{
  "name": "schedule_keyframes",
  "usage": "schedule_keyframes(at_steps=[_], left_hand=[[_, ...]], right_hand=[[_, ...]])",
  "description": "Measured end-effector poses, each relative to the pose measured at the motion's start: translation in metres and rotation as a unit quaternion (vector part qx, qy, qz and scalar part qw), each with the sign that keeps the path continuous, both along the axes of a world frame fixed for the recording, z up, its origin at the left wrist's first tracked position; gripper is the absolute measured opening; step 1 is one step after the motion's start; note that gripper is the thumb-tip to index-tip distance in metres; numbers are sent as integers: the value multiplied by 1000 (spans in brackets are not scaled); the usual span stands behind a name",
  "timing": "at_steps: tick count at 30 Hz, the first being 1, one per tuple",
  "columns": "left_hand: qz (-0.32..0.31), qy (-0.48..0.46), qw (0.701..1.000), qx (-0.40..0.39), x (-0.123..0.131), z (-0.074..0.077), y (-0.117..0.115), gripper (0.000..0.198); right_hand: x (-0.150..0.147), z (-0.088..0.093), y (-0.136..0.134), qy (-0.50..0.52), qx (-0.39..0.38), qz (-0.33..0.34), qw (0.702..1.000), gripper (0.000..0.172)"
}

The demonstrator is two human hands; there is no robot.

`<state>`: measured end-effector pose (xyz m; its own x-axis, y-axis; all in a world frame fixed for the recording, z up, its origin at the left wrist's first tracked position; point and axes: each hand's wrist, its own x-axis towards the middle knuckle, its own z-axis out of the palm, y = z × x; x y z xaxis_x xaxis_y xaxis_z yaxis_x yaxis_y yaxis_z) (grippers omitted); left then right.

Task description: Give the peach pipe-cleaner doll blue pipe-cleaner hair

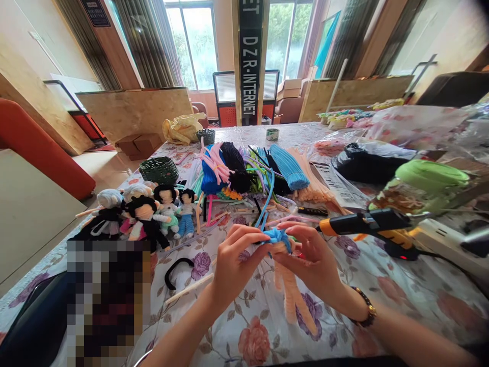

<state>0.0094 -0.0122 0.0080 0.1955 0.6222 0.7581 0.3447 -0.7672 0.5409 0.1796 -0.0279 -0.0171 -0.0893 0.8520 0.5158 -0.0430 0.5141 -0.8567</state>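
Both hands work over a small peach pipe-cleaner doll [292, 293] with blue strands wound on its head [278, 237]. My left hand [235, 260] pinches the blue pipe cleaner at the doll's head, fingers closed. My right hand [313, 255] grips the doll's head and body from the other side. A loose blue pipe cleaner [267, 204] rises from the head toward the pile behind. The doll's legs hang down over the floral tablecloth [252, 326].
Several finished dolls [145, 214] lie at the left. Bundles of coloured pipe cleaners [260, 171] fill the middle of the table. An orange glue gun [367, 224] rests at the right. Green woven baskets [158, 169], a tape roll [272, 134] and plastic bags [367, 163] lie further back.
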Motion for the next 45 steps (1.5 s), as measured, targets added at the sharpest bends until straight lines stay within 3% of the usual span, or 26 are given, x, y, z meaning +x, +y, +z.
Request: schedule_keyframes(at_steps=[45], left_hand=[[-7, -51, 994, -100, 3, 0, -2, 3]], right_hand=[[-1, -3, 1, 3, 21, 15, 1000, 47]])
